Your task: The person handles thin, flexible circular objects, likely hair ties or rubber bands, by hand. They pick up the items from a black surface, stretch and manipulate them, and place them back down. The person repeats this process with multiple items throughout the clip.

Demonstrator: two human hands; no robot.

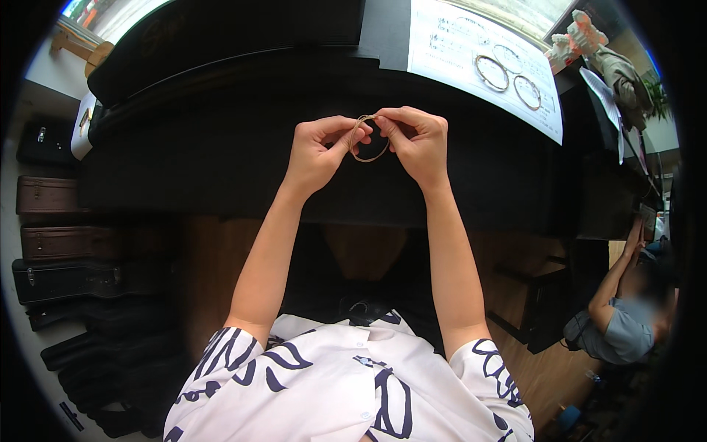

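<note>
A thin golden coiled string [370, 161], wound into a small ring, is held up over a black table. My left hand [318, 153] pinches the ring's upper left side between thumb and fingers. On the opposite upper side, my right hand [421, 144] grips the coil with thumb and forefinger, close to the left fingertips. Whether a loose end lies between the fingers is too fine to tell. Beyond my right hand, printed sheet music [442, 59] lies flat, with three similar coils [504, 89] resting on it, two brownish and one paler.
The black table [221, 169] spans the space before me. Black and brown instrument cases [66, 241] stand in a row at the left. A person [615, 324] in a grey-blue top is at the far right, beside a dark stool [534, 306]. Pinkish-white figurines [578, 37] stand at the back right.
</note>
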